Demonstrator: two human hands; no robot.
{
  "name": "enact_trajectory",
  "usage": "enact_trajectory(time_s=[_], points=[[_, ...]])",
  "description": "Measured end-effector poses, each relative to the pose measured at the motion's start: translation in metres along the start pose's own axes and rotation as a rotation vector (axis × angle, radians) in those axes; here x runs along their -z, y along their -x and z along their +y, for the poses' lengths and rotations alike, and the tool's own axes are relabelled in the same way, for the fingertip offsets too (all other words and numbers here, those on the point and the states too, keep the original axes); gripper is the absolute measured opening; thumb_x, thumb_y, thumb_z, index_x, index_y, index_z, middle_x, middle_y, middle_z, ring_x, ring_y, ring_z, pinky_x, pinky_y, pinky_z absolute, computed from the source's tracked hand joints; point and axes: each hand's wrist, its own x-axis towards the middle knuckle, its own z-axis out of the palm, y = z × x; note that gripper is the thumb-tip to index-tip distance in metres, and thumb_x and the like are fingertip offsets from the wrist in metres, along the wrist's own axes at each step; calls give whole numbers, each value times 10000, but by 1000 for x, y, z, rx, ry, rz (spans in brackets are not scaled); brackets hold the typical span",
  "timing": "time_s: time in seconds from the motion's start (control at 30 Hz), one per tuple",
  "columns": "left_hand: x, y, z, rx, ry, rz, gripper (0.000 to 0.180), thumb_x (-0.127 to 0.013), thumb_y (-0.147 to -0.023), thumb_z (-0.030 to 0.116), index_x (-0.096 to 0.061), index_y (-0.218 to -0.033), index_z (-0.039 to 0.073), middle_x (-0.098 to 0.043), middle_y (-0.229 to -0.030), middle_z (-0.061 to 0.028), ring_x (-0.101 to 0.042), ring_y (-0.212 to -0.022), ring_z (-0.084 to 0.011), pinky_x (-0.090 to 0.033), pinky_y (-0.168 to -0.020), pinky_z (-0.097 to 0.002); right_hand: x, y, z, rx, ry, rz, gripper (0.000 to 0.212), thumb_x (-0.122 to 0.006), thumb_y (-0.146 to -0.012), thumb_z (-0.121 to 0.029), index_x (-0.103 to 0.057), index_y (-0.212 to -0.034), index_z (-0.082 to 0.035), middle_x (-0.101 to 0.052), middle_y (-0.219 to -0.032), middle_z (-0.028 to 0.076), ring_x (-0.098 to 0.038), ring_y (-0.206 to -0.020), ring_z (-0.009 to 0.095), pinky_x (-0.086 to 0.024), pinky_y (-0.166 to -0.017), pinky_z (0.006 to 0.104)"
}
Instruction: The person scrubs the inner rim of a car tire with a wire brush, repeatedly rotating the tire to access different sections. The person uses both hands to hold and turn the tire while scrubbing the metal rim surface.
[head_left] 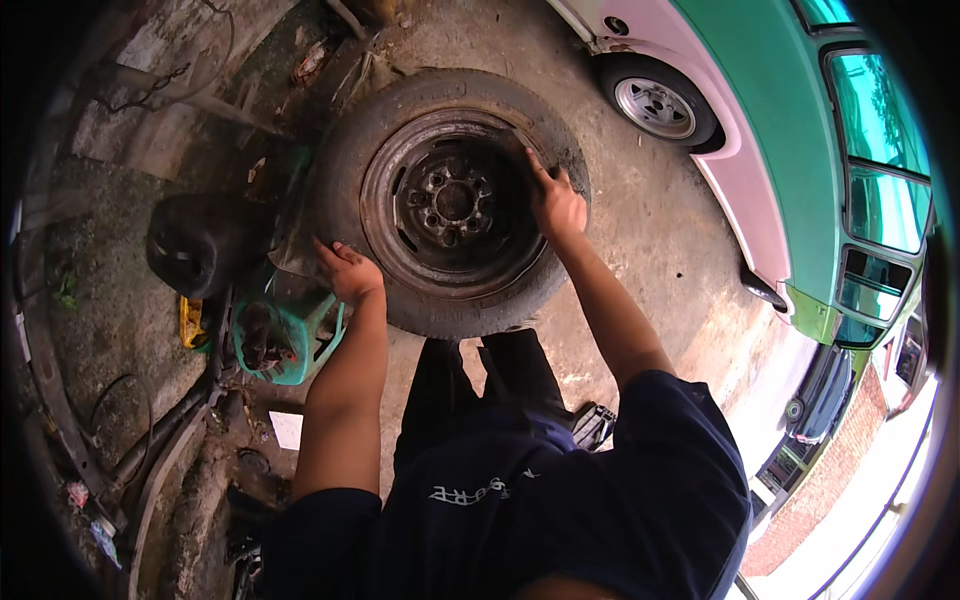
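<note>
A worn black tyre on a dark steel wheel rim faces up in front of me, above my legs. The rim's hub shows a centre hole ringed by several bolt holes. My left hand rests at the tyre's lower left edge, fingers stretched out and apart. My right hand is at the right side of the wheel, its index finger pointing along the rim's edge and the other fingers partly bent. No tool can be made out in either hand.
On the left stand a teal plastic basket with dark items in it, a black rounded container and a yellow object. Metal bars lie further left. A green and pink vehicle is parked at the right on the concrete floor.
</note>
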Motion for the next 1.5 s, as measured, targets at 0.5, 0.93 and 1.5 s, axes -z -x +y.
enact_trajectory(time_s=[0.5,0.93,1.5], points=[[-2,0,-3,-32,-8,11,515,-379,-1010,262,-308,-1503,133,-475,-1357,-210,-531,-1187,-400,-507,-920,-498,-14,-40,-14,126,70,138,666,-596,-911,-186,-371,-1466,-477,-568,-1313,195,-685,-971,389,-586,-791,450],[5,2,5,18,23,-26,511,-377,-1011,262,-304,-1502,140,-468,-1377,-205,-522,-1203,-411,-520,-903,-520,-10,-41,-11,136,34,106,602,-561,-940,-248,-375,-1465,-475,-573,-1332,185,-698,-951,372,-591,-775,451],[3,-1,5,27,-9,-18,519,-367,-1019,294,-295,-1507,134,-462,-1410,-193,-529,-1207,-406,-511,-919,-508,-2,-70,-49,388,148,-25,658,-602,-933,-303,-306,-1490,-491,-564,-1341,170,-700,-953,354,-597,-746,430]])
